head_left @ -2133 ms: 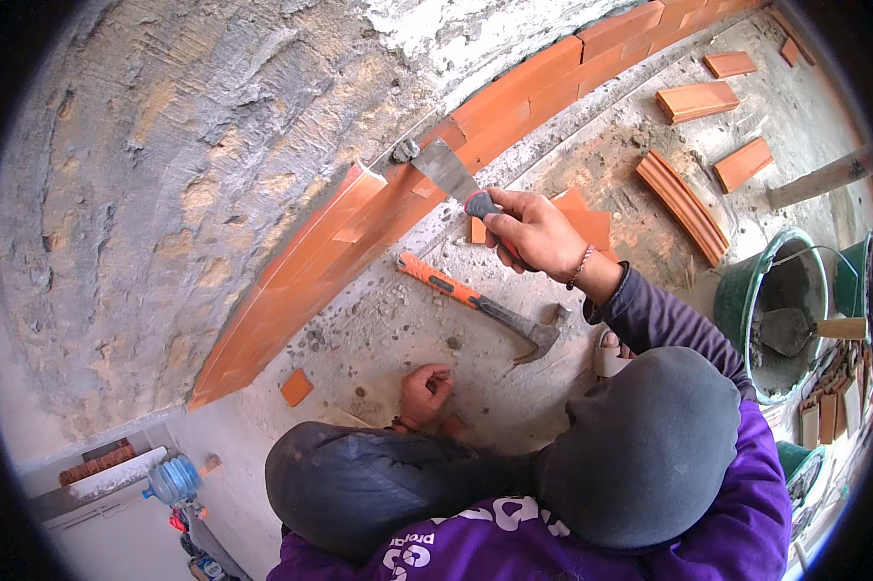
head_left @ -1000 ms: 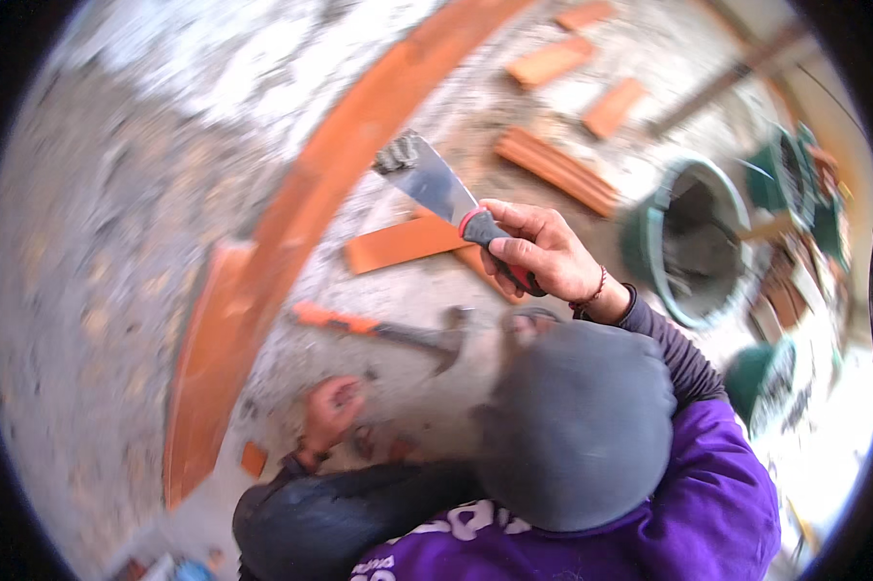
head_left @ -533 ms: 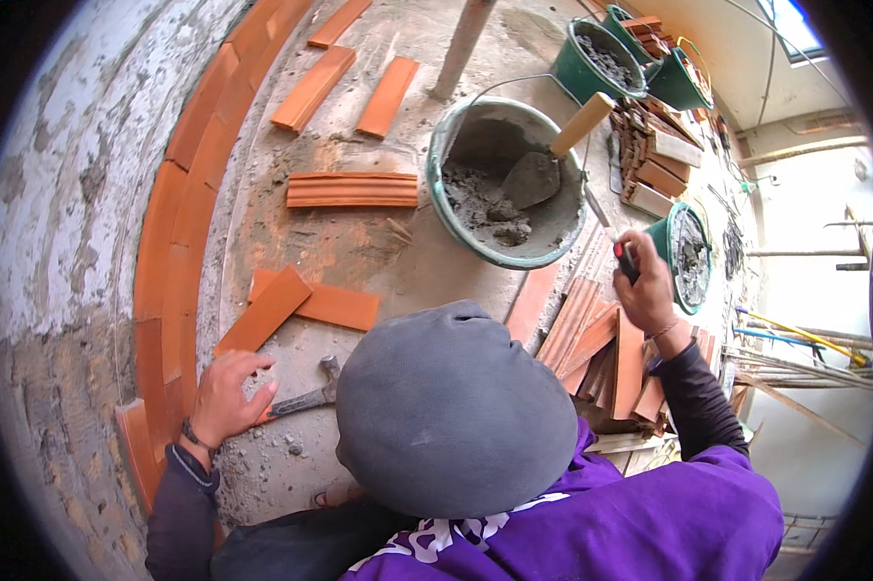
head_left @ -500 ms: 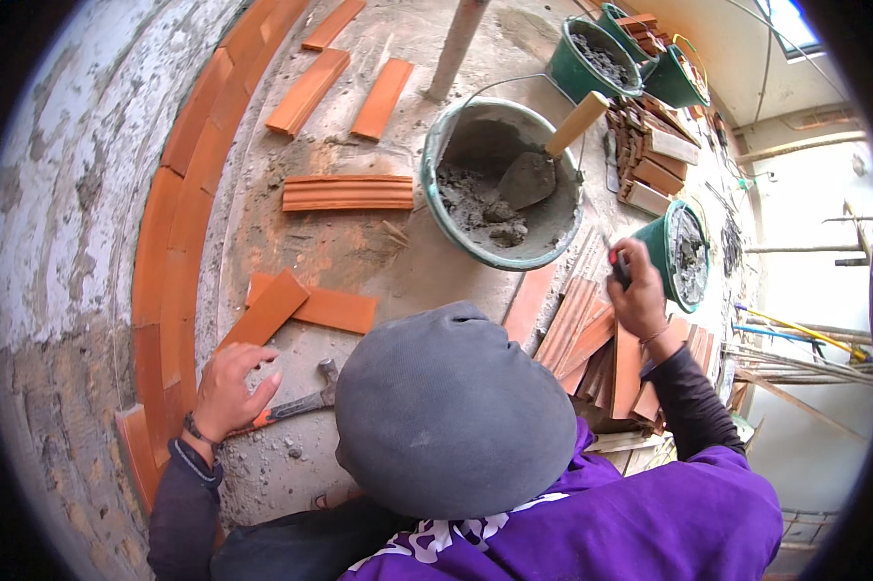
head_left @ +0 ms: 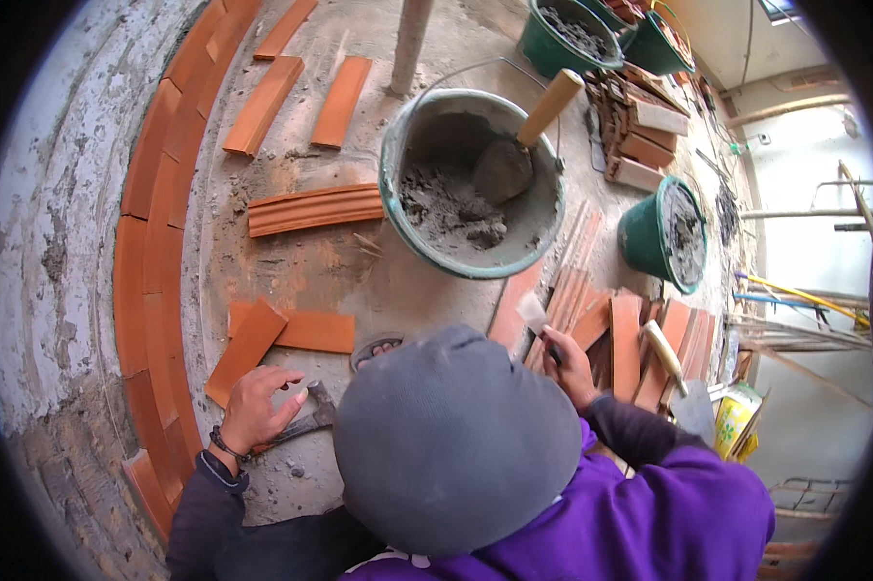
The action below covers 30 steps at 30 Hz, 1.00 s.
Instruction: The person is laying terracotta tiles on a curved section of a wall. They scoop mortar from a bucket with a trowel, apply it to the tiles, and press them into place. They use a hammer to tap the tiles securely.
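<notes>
A worker's right hand point(head_left: 572, 368) wraps its fingers around the dark handle of a putty knife point(head_left: 531, 313), the pale, flat blade jutting past them; the left hand point(head_left: 253, 409), fingers loosely parted, visibly grips nothing beside a hammer point(head_left: 318, 414).

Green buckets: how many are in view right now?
5: the large bucket at centre; the smaller bucket to its right; at top, the leftmost bucket, the yellow-handled bucket and a partly hidden bucket between them. Others may be hidden.
</notes>
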### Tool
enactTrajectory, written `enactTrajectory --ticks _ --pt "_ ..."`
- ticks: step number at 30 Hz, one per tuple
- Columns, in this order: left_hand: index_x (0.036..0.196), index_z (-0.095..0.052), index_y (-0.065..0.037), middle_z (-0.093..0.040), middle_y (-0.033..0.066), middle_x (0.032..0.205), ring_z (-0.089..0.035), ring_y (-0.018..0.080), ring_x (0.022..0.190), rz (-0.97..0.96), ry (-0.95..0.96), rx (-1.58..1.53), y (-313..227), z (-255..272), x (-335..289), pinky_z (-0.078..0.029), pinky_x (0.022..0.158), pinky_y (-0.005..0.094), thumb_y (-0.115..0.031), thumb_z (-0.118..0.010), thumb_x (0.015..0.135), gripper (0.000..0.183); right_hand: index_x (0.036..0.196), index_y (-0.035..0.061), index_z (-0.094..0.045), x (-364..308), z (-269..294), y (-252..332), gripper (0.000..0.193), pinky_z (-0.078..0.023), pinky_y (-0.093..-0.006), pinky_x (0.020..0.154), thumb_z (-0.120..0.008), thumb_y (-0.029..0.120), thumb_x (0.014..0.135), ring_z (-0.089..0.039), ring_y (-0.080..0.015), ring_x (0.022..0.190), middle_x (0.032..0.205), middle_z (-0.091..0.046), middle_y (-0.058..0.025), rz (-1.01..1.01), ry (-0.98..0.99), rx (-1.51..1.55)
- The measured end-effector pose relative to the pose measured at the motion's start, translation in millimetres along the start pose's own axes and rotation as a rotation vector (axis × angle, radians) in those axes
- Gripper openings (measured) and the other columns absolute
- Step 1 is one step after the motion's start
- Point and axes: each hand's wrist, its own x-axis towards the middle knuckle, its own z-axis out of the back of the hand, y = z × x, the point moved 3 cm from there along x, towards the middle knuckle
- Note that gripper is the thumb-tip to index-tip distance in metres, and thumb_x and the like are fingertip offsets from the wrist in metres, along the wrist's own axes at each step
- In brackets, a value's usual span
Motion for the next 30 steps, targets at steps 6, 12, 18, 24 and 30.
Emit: enactTrajectory --ticks 6,12,18,24,30 --pt "0.101 -0.069 -0.002 -0.068 0.0155 0.088 -0.066 0.0311 0.082 0.066 -0.003 -0.125 1.6 -4.9 5.6 -0.052 0.075 0.0375 -0.018 -0.072 0.083 0.025 0.124 0.0004 -0.047 11.7 21.4 31.4 0.032 -0.047 -0.0306 0.070 -0.050 0.017 0.097 -0.058 -0.0150 0.083 0.089 -0.058 -0.0078 -0.323 -0.013 0.683" --pt "0.101 -0.068 -0.001 -0.068 0.0152 0.088 -0.066 0.0313 0.083 0.080 -0.060 -0.106 3.6 -2.7 0.0 -0.051 0.076 0.0379 -0.016 -0.070 0.084 0.022 0.098 0.0062 -0.052 50.6 -13.7 36.9 0.035 -0.046 -0.0316 0.047 -0.040 0.038 0.105 -0.054 -0.0163 0.049 0.069 -0.057 -0.0054 -0.707 0.298 0.999" --pt "0.102 -0.066 -0.001 -0.067 0.0166 0.098 -0.063 0.0354 0.094 0.237 -0.286 0.012 27.4 8.7 -19.3 -0.049 0.085 0.0415 -0.015 -0.068 0.084 0.023 0.080 -0.0008 -0.059 7.7 -36.5 -10.2 0.045 -0.044 -0.0370 0.060 -0.046 0.036 0.103 -0.055 -0.0180 0.062 0.066 -0.056 -0.0081 -0.497 0.314 0.344" --pt "0.131 -0.047 0.000 -0.050 0.0208 0.125 -0.049 0.0393 0.118 0.373 -0.314 0.435 73.0 12.4 -33.4 -0.040 0.100 0.0466 -0.027 -0.073 0.081 0.062 0.082 -0.0024 -0.061 50.8 -61.1 -26.3 0.035 -0.046 -0.0361 0.059 -0.057 0.027 0.099 -0.055 -0.0183 0.062 0.069 -0.062 -0.0114 -0.265 0.311 0.086" --pt "0.137 -0.039 0.001 -0.048 0.0219 0.125 -0.048 0.0392 0.117 0.481 -0.199 0.555 73.7 4.2 -8.8 -0.040 0.100 0.0483 -0.039 -0.078 0.078 0.082 0.077 -0.0028 -0.063 81.1 -86.4 -42.8 0.042 -0.047 -0.0404 0.060 -0.059 0.033 0.097 -0.059 -0.0306 0.062 0.066 -0.060 -0.0184 -0.239 0.347 -0.068"
